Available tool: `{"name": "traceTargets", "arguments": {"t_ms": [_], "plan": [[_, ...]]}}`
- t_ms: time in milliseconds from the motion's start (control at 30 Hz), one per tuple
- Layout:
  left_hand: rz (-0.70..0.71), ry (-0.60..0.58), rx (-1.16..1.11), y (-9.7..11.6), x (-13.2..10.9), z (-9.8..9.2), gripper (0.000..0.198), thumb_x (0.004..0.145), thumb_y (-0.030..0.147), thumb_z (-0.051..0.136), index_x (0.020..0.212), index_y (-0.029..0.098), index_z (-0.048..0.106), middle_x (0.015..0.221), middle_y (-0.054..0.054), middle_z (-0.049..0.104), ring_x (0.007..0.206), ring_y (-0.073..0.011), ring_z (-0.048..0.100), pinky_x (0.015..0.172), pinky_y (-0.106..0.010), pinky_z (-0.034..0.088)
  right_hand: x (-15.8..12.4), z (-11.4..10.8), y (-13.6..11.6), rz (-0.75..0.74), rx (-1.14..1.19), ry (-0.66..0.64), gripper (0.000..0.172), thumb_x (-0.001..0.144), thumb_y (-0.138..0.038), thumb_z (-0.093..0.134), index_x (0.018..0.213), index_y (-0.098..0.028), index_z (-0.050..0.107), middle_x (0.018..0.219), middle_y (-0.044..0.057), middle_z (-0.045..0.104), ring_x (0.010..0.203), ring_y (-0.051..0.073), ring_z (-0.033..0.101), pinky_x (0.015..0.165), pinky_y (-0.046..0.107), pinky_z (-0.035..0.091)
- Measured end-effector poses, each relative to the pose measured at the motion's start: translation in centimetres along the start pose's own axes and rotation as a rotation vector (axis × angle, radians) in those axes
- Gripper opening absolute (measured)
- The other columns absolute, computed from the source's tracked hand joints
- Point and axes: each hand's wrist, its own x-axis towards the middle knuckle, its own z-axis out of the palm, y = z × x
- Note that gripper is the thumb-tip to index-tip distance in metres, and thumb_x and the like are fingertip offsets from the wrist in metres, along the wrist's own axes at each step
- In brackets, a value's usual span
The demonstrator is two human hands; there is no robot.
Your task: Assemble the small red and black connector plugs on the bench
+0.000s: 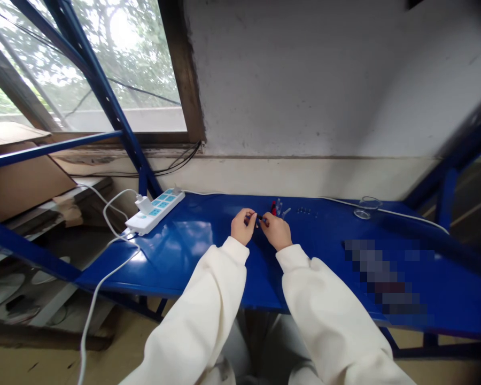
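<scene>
Over the blue table (224,278), my left hand (243,226) is closed in a pinch, thumb against fingers, and what it holds is too small to make out. Close beside it, my right hand (276,231) pinches a small dark piece (260,217) that shows between the fingertips of both hands. Just behind my right hand are a small red object (273,207) and several small clear tube-like pieces (279,206). To their right, tiny clear pieces (303,210) lie in a loose row.
A white power strip (156,212) with a plugged-in adapter (143,204) sits at the table's left, its cable hanging over the edge. A clear glass container (363,213) stands at the back right. Blue posts (108,101) rise at the sides. A blurred-out patch (385,280) covers something on the right.
</scene>
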Motion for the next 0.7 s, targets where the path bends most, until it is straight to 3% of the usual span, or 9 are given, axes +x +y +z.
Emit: {"name": "traceTargets", "arguments": {"t_ms": [367, 600, 700], "plan": [[-0.016, -0.042, 0.003, -0.4, 0.2, 0.0, 0.016, 0.078, 0.032, 0.048, 0.083, 0.017, 0.051, 0.071, 0.001, 0.056, 0.051, -0.0049, 0.052, 0.055, -0.019, 0.042, 0.1, 0.4, 0.3, -0.046, -0.033, 0.01, 0.016, 0.081, -0.031, 0.043, 0.08, -0.02, 0.055, 0.074, 0.002, 0.063, 0.067, 0.014, 0.058, 0.052, 0.021, 0.026], [-0.092, 0.029, -0.101, -0.9, 0.4, 0.3, 0.025, 0.074, 0.035, 0.053, 0.09, 0.016, 0.051, 0.079, -0.002, 0.057, 0.055, -0.0052, 0.051, 0.055, -0.019, 0.043, -0.3, 0.0, -0.4, -0.075, 0.065, 0.043, 0.019, 0.081, -0.034, 0.041, 0.083, -0.021, 0.054, 0.071, 0.0, 0.062, 0.062, 0.011, 0.056, 0.051, 0.021, 0.026], [-0.13, -0.038, -0.11, -1.2, 0.5, 0.3, 0.025, 0.071, 0.037, 0.055, 0.082, 0.015, 0.055, 0.075, -0.002, 0.058, 0.054, -0.006, 0.049, 0.055, -0.02, 0.042, -0.3, 0.1, -0.4, -0.088, 0.103, 0.078, 0.019, 0.081, -0.035, 0.041, 0.08, -0.021, 0.054, 0.067, -0.001, 0.06, 0.059, 0.011, 0.055, 0.05, 0.021, 0.025]]}}
